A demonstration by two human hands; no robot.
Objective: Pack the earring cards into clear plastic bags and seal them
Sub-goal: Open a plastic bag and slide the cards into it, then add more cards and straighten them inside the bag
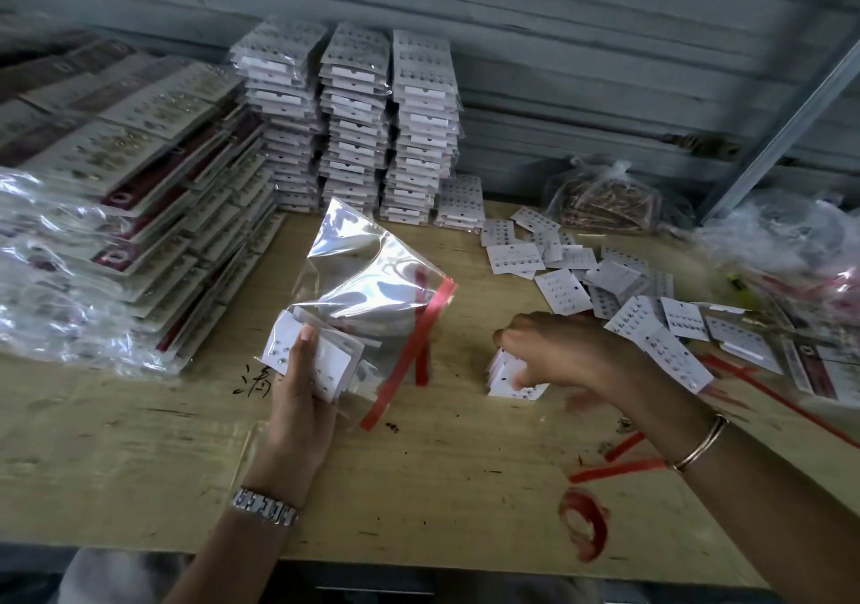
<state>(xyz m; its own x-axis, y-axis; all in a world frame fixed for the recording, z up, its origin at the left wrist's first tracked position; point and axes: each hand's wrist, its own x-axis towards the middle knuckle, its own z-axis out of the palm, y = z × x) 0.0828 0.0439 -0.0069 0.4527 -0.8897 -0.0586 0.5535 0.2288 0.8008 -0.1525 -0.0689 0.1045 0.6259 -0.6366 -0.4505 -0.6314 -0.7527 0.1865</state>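
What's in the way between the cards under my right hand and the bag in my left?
Nothing visible: bare table lies between the card stack at the right hand and the clear bag in the left hand.

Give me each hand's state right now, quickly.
Left hand: holding a few earring cards together with the clear bag.
Right hand: gripping a small card stack on the table.
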